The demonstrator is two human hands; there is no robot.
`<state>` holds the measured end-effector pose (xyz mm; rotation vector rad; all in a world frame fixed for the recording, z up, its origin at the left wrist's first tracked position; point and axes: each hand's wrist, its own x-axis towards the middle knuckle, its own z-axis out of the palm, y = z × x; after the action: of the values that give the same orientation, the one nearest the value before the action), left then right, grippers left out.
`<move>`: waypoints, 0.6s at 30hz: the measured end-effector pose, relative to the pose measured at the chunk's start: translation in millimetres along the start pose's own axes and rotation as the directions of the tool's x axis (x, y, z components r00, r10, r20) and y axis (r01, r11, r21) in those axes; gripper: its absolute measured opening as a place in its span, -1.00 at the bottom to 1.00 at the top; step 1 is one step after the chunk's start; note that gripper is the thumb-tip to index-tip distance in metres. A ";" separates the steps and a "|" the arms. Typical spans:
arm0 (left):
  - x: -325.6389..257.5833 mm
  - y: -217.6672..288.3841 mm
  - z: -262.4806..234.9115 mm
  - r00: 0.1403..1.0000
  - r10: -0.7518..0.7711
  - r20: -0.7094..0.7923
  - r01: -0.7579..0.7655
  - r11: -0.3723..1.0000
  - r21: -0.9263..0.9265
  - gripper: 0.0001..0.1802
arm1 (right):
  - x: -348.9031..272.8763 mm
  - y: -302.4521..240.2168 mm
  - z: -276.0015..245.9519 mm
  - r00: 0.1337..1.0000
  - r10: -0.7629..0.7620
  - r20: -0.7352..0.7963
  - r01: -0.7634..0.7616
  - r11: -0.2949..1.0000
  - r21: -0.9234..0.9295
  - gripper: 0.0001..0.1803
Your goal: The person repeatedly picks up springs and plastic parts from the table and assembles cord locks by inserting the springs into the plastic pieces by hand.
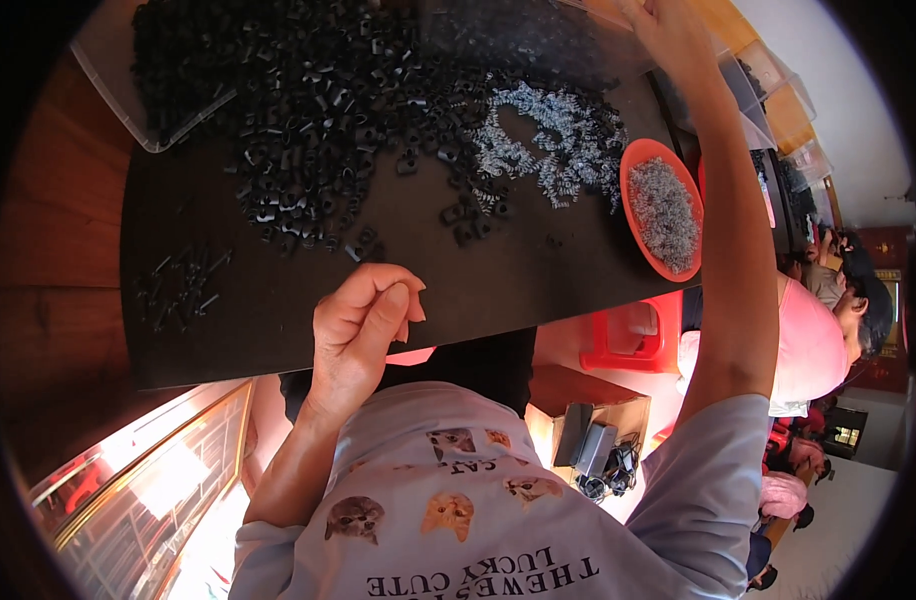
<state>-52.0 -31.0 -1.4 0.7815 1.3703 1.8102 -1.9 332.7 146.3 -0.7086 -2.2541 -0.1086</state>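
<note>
My left hand [366, 322] is above the table's near edge, its fingers curled in and the thumb pressed on them. Anything inside that closed hand is hidden. My right arm stretches far forward, and my right hand [670, 38] is at the top edge beside a transparent plastic bin [713, 75]; its fingertips are cut off, so I cannot see what they touch. A big pile of small black tubular plastic parts [318, 120] covers the far side of the table. Small silvery springs [558, 140] lie spread to their right. More springs fill an orange-red oval bowl [631, 205].
Thin dark pins [183, 290] lie loose at the table's left. A transparent tub wall [193, 122] edges the pile. Below the table stand a red stool [633, 335] and a cardboard box [568, 390] with dark devices and cables. Other people [818, 330] sit to the right.
</note>
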 end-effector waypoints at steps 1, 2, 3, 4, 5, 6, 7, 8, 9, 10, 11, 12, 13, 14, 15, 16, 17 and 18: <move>-0.7 -0.3 -0.6 1.000 -0.004 -0.004 0.004 1.000 0.004 -0.84 | -0.6 2.1 0.1 1.000 0.009 0.013 -0.009 0.998 0.056 -0.67; -1.3 -0.5 -1.0 1.000 -0.010 -0.007 0.010 1.000 0.008 -0.84 | -2.3 3.7 0.6 0.999 0.018 0.027 -0.021 0.994 0.110 -0.72; -1.0 -0.8 -0.5 1.000 -0.012 -0.011 0.012 1.000 0.007 -0.84 | -7.2 5.6 3.2 0.999 0.016 0.030 -0.020 0.994 0.112 -0.72; -0.2 -0.7 0.5 1.000 0.005 0.002 -0.005 1.000 0.023 -0.85 | -15.9 8.0 6.7 0.998 -0.056 -0.011 0.057 0.973 0.222 -0.73; 1.0 -0.5 1.8 1.000 0.020 0.017 -0.021 0.999 0.040 -0.86 | -24.8 10.4 9.3 0.991 -0.121 -0.059 0.134 0.936 0.325 -0.74; 1.0 -1.3 1.6 1.000 0.008 0.007 -0.009 0.999 0.043 -0.86 | -36.9 1.4 16.3 0.986 -0.165 -0.026 0.161 0.901 0.402 -0.78; 1.8 -0.2 1.4 1.000 0.009 0.018 -0.010 0.998 0.056 -0.86 | -50.2 -14.0 20.3 0.978 -0.209 0.001 0.184 0.861 0.474 -0.82; 2.4 0.4 1.6 1.000 0.010 0.029 -0.012 0.997 0.070 -0.87 | -64.0 -27.3 21.8 0.954 -0.279 0.112 0.190 0.848 0.495 -0.83; 2.1 1.4 1.8 1.000 0.000 0.024 -0.002 0.997 0.073 -0.87 | -77.4 -42.2 21.1 0.912 -0.348 0.217 0.194 0.833 0.518 -0.84; 1.9 1.3 1.3 1.000 0.001 0.019 -0.002 0.997 0.078 -0.87 | -90.4 -59.6 22.0 0.862 -0.420 0.285 0.250 0.840 0.482 -0.85; 1.2 0.7 0.4 1.000 0.002 0.012 -0.003 0.997 0.083 -0.87 | -101.2 -75.3 24.0 0.801 -0.485 0.352 0.310 0.838 0.450 -0.84; 1.5 -0.3 0.1 1.000 -0.003 0.004 0.003 0.996 0.086 -0.87 | -111.4 -83.3 30.1 0.751 -0.515 0.412 0.344 0.839 0.422 -0.79; 2.4 -0.7 1.5 1.000 0.018 0.010 -0.019 0.996 0.091 -0.87 | -117.3 -92.4 31.8 0.734 -0.500 0.460 0.337 0.856 0.393 -0.76; 2.6 -1.0 2.3 0.999 0.040 0.015 -0.041 0.995 0.095 -0.88 | -119.6 -97.5 39.2 0.731 -0.500 0.465 0.332 0.855 0.398 -0.77; 3.0 -1.7 2.6 0.999 0.039 0.013 -0.040 0.995 0.097 -0.88 | -120.9 -101.2 46.3 0.728 -0.501 0.469 0.330 0.854 0.402 -0.78; 3.3 -2.7 2.7 0.999 0.044 0.014 -0.045 0.994 0.095 -0.87 | -122.2 -106.1 50.1 0.726 -0.504 0.468 0.331 0.853 0.404 -0.78; 3.4 -3.0 2.9 0.999 0.051 0.015 -0.052 0.994 0.092 -0.87 | -122.8 -110.6 53.2 0.698 -0.523 0.488 0.363 0.847 0.389 -0.80; 2.9 -2.6 2.7 0.999 0.052 0.009 -0.053 0.994 0.091 -0.87 | -122.9 -114.2 55.6 0.668 -0.544 0.508 0.396 0.838 0.376 -0.83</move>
<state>-51.0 -26.7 -3.1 0.8783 1.4495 1.7935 -28.4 196.2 37.3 0.0262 -2.9628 0.1623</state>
